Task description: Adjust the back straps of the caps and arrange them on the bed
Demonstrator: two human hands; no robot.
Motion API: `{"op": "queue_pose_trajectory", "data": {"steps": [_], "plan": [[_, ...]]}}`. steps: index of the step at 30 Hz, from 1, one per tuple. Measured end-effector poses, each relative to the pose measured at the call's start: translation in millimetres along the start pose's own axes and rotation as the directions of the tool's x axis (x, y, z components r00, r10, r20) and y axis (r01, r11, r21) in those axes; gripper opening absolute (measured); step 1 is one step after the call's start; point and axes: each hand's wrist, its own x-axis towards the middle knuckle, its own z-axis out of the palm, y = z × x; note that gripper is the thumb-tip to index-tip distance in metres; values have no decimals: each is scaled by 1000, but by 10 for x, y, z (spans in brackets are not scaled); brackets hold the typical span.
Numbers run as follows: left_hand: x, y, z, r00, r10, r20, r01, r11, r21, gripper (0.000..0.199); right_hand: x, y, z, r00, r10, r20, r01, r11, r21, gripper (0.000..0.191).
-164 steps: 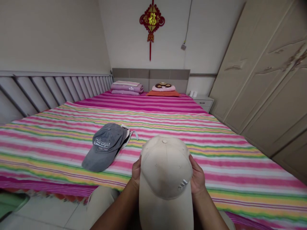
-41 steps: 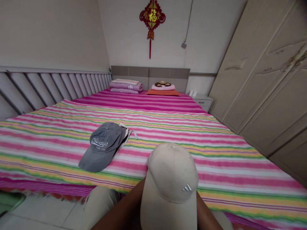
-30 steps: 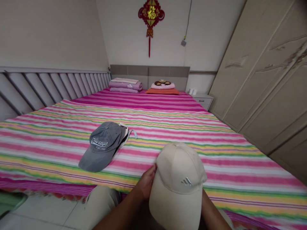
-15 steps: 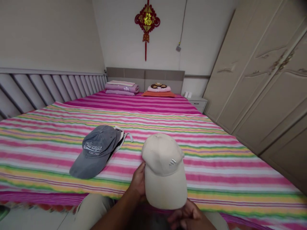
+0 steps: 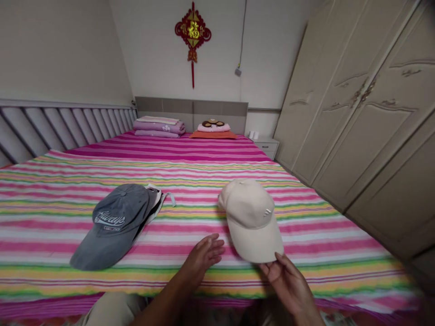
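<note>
A cream baseball cap with a small stripe logo is in front of me, its brim towards me. My right hand pinches the front edge of that brim, thumb on top and fingers beneath. Left of the cap, my left hand is open and holds nothing, its fingers stretched towards the cap but apart from it. A grey baseball cap with white "Always" lettering lies further left on the striped bed sheet, with something white and a strap showing behind it.
Folded purple bedding and a pink pillow on an orange cloth lie by the headboard. A railing runs along the left; a wardrobe and nightstand stand right.
The cream cap has moved forward and to the right, away from my body. My left hand has let go of its side; my right hand now grips the brim. The view has turned slightly right.
</note>
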Motion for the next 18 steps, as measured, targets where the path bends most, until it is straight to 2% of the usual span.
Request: {"op": "queue_pose_trajectory", "data": {"steps": [4,8,11,14,18], "plan": [[28,-116,-126,1000,18,-5,-18,992,127,40,319,-283,-143,997,-44,-61,47,998,52,30],[39,-145,-125,1000,2,-27,2,991,137,40,599,-581,-224,989,-110,-102,114,993,40,33],[37,-142,-114,1000,-7,-29,11,989,147,39,763,-752,-283,968,-157,-195,165,986,27,34],[37,-144,-120,1000,-2,-24,5,989,148,37,877,-828,-389,937,-152,-314,160,987,-2,35],[48,-164,-142,1000,2,-28,2,990,139,35,949,-802,-568,903,-121,-411,120,992,-29,37]]}}
